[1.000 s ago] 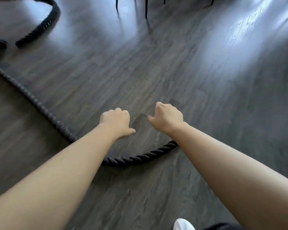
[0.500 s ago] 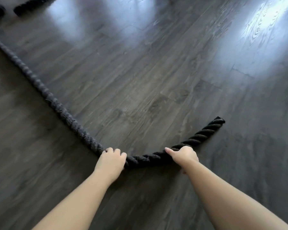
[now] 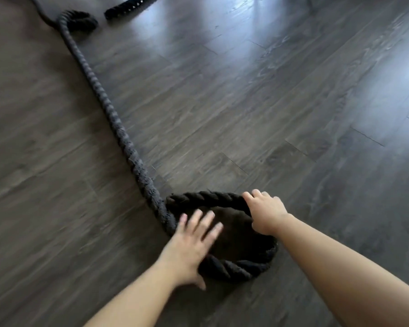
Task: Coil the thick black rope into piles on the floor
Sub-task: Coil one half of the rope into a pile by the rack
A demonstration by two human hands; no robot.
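rope: thick black rope (image 3: 118, 128) lies on the dark plank floor (image 3: 269, 102); its near end is bent into one ring (image 3: 243, 267) in front of the person, and the rest runs off up-left toward a bend (image 3: 77, 18) at the far edge.
right hand: right hand (image 3: 266, 212) is curled over the ring's far-right side, gripping it, seemingly to pin the curve.
left hand: left hand (image 3: 194, 244) is flat with fingers spread and blurred, holding nothing, over the ring's left side; contact cannot be told.
stage: first turn only, judged by the long straight run left.
risk: stiff rope may spring open if let go.
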